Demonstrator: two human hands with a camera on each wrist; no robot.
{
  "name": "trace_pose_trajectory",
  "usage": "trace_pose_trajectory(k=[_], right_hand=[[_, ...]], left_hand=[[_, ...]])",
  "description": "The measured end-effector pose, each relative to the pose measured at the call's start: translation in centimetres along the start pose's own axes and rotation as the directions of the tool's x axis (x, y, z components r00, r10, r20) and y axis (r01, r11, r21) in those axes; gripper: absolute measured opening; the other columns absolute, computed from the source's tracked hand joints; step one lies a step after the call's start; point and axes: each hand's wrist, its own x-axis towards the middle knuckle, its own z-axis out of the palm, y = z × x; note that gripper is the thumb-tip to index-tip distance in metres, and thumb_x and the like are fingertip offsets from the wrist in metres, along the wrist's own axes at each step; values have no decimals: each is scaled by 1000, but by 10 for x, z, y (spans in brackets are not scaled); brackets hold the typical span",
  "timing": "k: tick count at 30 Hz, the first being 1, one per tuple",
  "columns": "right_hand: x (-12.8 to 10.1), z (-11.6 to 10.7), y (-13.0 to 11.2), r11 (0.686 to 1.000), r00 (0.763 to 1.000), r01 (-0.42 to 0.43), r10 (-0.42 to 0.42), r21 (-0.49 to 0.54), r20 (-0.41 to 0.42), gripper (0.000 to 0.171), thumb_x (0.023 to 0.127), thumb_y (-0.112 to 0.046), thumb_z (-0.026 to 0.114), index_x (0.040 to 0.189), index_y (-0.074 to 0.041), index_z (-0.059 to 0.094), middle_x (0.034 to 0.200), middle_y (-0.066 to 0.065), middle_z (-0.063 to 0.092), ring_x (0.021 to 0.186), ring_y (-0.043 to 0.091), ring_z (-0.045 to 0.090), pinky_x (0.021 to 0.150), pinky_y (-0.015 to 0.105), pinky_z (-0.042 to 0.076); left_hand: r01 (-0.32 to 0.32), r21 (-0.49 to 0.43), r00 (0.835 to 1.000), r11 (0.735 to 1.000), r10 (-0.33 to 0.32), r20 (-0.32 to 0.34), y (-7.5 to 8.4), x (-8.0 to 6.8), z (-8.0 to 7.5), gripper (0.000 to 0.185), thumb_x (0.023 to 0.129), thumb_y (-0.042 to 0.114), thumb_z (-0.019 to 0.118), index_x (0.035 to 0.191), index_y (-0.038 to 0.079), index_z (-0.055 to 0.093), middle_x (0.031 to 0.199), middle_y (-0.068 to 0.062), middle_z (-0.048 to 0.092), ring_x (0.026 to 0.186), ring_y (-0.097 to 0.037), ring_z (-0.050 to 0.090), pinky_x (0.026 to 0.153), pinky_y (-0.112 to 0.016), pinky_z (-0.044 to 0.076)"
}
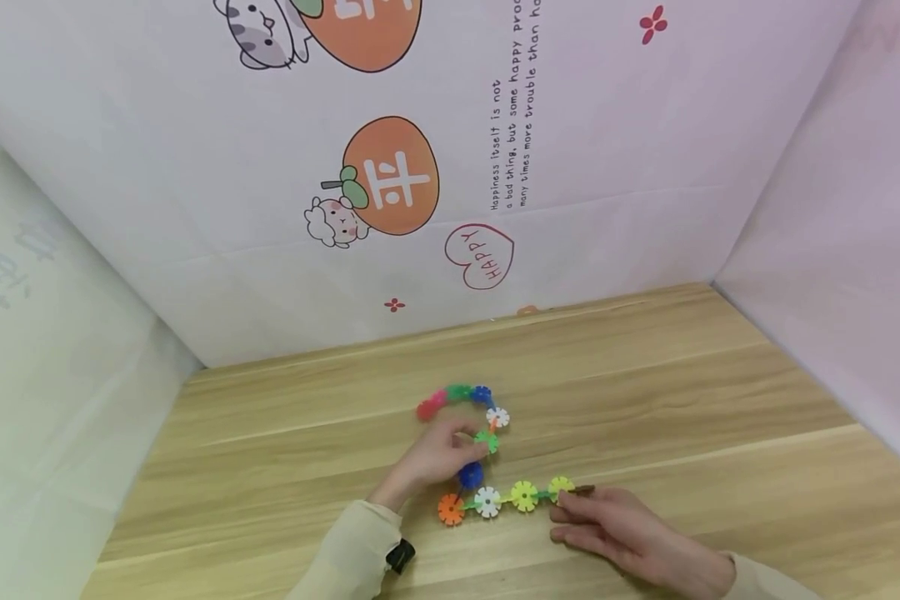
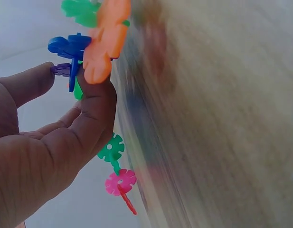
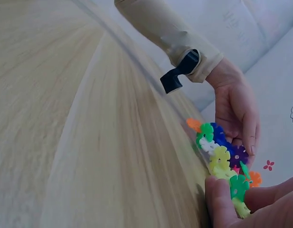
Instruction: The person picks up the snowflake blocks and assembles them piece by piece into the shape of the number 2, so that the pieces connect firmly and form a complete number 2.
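Nearest the camera, the right hand [image 1: 621, 528] is being rested low on the bench [image 1: 270, 467], its fingers curled in, and the yellow-green piece [image 1: 561, 487] at the end of the chain [image 1: 487, 454] is being pinched between its fingertips. In the right wrist view that same end is being held tight between thumb and fingers [image 3: 222, 204], just above the wood.

From there the chain is being laid out flat on the bench: a bottom row is being formed by the yellow-green piece, a second yellow-green flower [image 1: 524, 496], a white flower [image 1: 487, 502] and an orange flower [image 1: 451, 509], each touching the next.

Just beyond that row, the left hand [image 1: 435, 462] is being kept on the middle of the chain. A blue piece [image 1: 470, 475] and a green piece [image 1: 486, 441] are being gripped under its curled fingers; in the left wrist view a small purple piece [image 2: 62, 70] is being pinched between thumb and fingertip, with orange and blue flowers pressed right beside it. A dark strap [image 1: 401, 556] is being worn at the cuff of the pale sleeve [image 1: 348, 550].

Farther back, the chain is being curved round through a white flower [image 1: 498, 417], a blue flower [image 1: 481, 393], a green one [image 1: 458, 392] and a pink end [image 1: 430, 406].

Behind it all, the bench is being closed in by a printed backdrop [image 1: 570, 167], where an orange fruit drawing [image 1: 393, 177] and a "HAPPY" heart [image 1: 480, 257] are being shown.
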Motion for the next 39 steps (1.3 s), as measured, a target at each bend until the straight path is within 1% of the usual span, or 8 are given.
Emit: trace_pose_trajectory(k=[5,9,14,22,29,31,36,39], right_hand=[[-1,-6,2,990,998,57,-60,-129,-15,50,96,-8,55,126,27,35,100,15,66,92,23,68,87,32,53],[-2,-13,1,980,995,90,-95,-176,-22,42,97,-9,55,121,24,44,96,13,67,88,23,69,84,31,54],[-1,-22,-2,980,995,91,-99,-175,-32,26,96,-11,57,108,13,60,92,11,68,84,20,70,81,29,55],[-2,-27,-9,985,996,86,-91,-150,-25,25,95,-10,59,108,12,60,92,11,67,85,21,69,84,29,54],[-2,-25,-11,987,998,55,-54,-149,11,31,93,-11,62,113,13,58,93,11,68,85,22,70,81,29,55],[-3,-25,-10,984,998,51,-46,-168,35,32,93,-12,62,114,13,59,93,12,68,84,21,70,80,28,55],[-9,-24,-8,951,984,105,-57,-291,168,30,94,-14,60,107,13,61,92,13,68,78,19,69,73,28,57],[-16,-19,-13,891,965,173,-69,-421,251,31,96,-17,57,103,12,62,90,14,68,74,18,66,66,27,56]], left_hand=[[27,-12,1000,1000,-27,-11,1,-1,1,29,90,19,66,109,-2,61,93,-8,65,73,-16,61,61,-30,51],[36,-19,999,999,-36,-19,1,-2,3,29,90,19,67,108,-3,60,89,-8,65,69,-15,60,58,-28,50],[50,-24,998,998,-51,-36,1,-2,4,29,89,17,68,107,-4,60,88,-8,64,69,-15,60,58,-28,51],[84,-42,995,996,-86,-53,1,-2,8,29,89,16,67,107,-5,60,81,-8,64,63,-15,60,54,-28,51],[108,80,990,991,-100,-99,0,-3,10,32,89,21,67,111,-3,62,100,-12,66,87,-23,63,72,-36,54],[109,95,990,989,-99,-102,-1,-2,11,32,90,22,67,111,-2,63,101,-12,66,89,-24,63,74,-37,54],[67,138,995,988,-56,-85,-4,-4,6,35,92,25,64,114,-2,62,106,-16,66,93,-28,64,78,-41,54],[35,195,995,980,-17,-94,-2,-10,-3,41,95,29,60,122,-2,59,114,-18,64,100,-30,63,82,-43,54]])
